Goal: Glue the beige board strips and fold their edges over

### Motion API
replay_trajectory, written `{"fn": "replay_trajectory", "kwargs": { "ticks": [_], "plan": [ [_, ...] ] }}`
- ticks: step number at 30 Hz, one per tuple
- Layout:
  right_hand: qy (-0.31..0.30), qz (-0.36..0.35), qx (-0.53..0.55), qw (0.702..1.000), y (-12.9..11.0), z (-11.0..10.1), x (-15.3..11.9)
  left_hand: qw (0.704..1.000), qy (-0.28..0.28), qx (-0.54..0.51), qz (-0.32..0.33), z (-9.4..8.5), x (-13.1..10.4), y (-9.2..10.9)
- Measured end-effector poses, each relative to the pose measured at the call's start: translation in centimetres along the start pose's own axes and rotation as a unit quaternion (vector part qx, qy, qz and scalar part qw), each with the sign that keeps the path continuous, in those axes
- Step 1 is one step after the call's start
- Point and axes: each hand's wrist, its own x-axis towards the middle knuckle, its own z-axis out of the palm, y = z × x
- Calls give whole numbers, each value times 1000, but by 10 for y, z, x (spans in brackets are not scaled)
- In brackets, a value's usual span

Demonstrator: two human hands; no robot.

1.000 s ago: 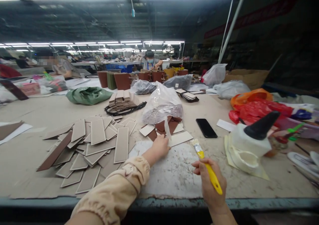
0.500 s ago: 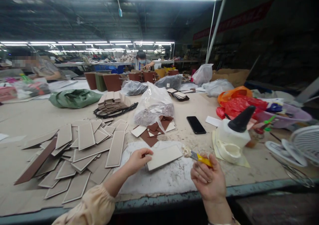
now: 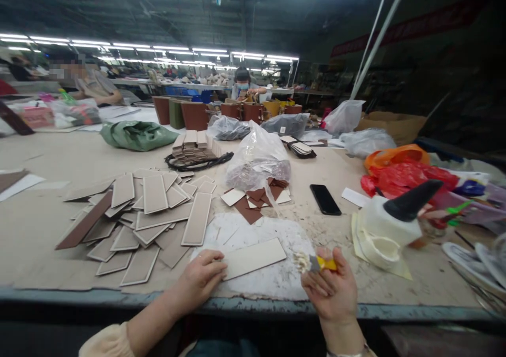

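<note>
A pale rectangular panel [image 3: 255, 259] lies on a stained white sheet [image 3: 269, 230] near the table's front edge. My left hand [image 3: 203, 277] has its fingers closed on the panel's left end. In my right hand [image 3: 332, 288] is a glue brush [image 3: 314, 263] with a yellow handle and clotted, whitish bristles. The bristles point left, just off the panel's right end, apart from it. To the left spreads a loose pile of beige panels [image 3: 156, 193] with light borders. Behind the sheet, brown and white pieces [image 3: 253, 204] lie by a clear plastic bag [image 3: 256, 156].
A black phone [image 3: 324, 199] lies right of centre. Farther right stand a white bottle [image 3: 395, 225] with a black nozzle and a red plastic bag [image 3: 411, 177]. A green bag [image 3: 138, 135] and stacked beige pieces [image 3: 193, 146] sit behind the pile. Two people are at work beyond.
My view has shifted, so the table appears farther right. The panel, tilted earlier, now lies flatter and nearer the front edge, my left hand moving with it. The brush stays in my right hand.
</note>
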Motion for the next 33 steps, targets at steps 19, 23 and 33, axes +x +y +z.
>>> {"fn": "replay_trajectory", "kwargs": {
  "ticks": [19, 23, 33],
  "plan": [
    [-10, 23, -487, 873, 71, 36, 11, 998, -30, -32, 51, 13, -16, -6],
    [-26, 27, -499, 866, 83, 35, 17, 998, -37, -38, 46, 13, -16, -6],
    [-37, -14, -616, 787, 76, 40, 22, 997, -67, -13, 44, 4, -10, 1]
  ]
}}
